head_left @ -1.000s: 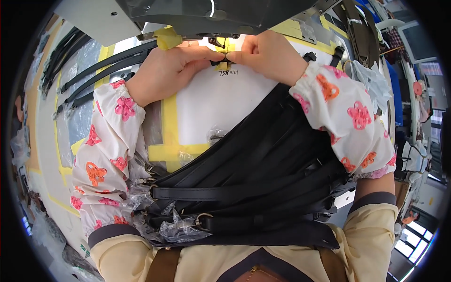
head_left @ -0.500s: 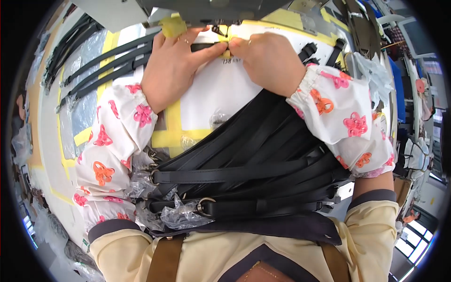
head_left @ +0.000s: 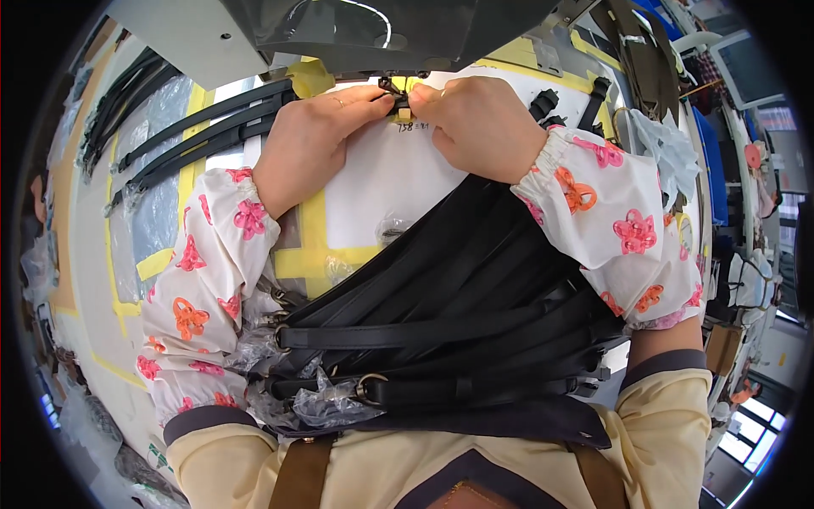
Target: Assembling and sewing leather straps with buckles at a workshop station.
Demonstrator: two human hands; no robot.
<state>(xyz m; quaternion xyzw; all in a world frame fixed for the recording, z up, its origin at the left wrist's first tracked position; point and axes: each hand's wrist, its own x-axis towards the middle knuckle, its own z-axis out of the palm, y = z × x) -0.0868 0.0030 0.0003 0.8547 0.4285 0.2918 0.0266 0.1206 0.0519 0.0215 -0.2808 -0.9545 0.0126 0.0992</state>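
Observation:
My left hand (head_left: 312, 140) and my right hand (head_left: 475, 123) meet fingertip to fingertip under the grey sewing machine head (head_left: 373, 34), both pinching the end of a black strap (head_left: 398, 100) with its small metal fitting. The strap end lies on a white work surface (head_left: 381, 182) edged with yellow tape. A thick bundle of black leather straps (head_left: 441, 314) with metal rings lies across my lap and under my right forearm. I wear white floral sleeve covers.
More black straps (head_left: 203, 127) lie in a row at the left on the table. Crinkled clear plastic wrap (head_left: 331, 403) sits on the strap ends near my waist. Dark straps hang at the upper right (head_left: 636, 51), beside cluttered shelves (head_left: 746, 170).
Both hands have stayed pinched at the strap end under the machine; the view has shifted so they sit slightly lower and more central.

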